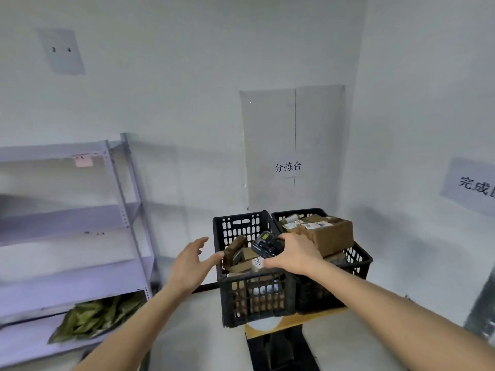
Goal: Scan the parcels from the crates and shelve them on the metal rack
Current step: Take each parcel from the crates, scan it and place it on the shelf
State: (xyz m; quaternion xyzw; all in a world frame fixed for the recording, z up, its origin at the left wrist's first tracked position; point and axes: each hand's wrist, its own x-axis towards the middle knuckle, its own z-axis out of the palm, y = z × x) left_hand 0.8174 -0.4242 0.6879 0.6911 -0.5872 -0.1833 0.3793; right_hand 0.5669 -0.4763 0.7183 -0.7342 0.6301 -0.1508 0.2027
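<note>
Right hand grips a black scanner over the left crate of brown parcels. Left hand, fingers spread wide, reaches beside it. The metal rack stands at nine o'clock.

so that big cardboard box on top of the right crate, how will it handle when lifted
The big cardboard box looks stiff: its edges are crisp and undented. It rides above the rim of the right crate, so it may tip or slide if nudged. Its width probably needs both hands, and the right hand holds the scanner.
</note>
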